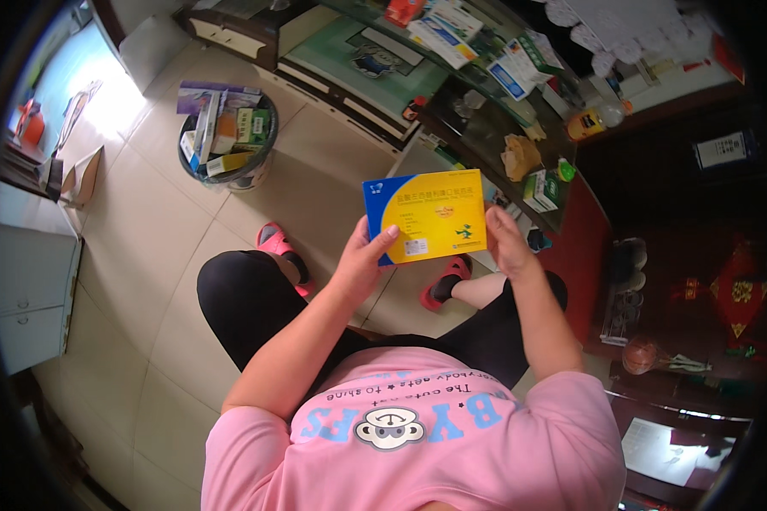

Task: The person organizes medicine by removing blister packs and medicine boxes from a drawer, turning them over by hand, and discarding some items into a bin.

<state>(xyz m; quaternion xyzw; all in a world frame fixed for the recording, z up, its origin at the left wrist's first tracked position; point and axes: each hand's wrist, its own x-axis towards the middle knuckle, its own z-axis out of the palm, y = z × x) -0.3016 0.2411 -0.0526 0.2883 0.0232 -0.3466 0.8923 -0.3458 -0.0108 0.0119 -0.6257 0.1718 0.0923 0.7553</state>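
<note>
A flat yellow and blue medicine carton (428, 217) is held up in front of me between both hands, its printed face turned towards me. My left hand (365, 252) grips the carton's left edge, thumb lying across the front near a small printed code. At the opposite edge, my right hand (506, 243) holds the side, its fingers mostly hidden behind the box. Below the carton show my knees and the pink clogs (447, 281) on my feet, on the tiled floor (185, 306).
A lined bin (230, 179) filled with several cartons stands on the floor ahead left. Along the right runs a glass-topped cabinet (473, 140) bearing medicine boxes (444, 35), a crumpled brown paper piece (519, 156) and a bottle with a yellow label (585, 123). A pale cabinet (32, 281) stands far left.
</note>
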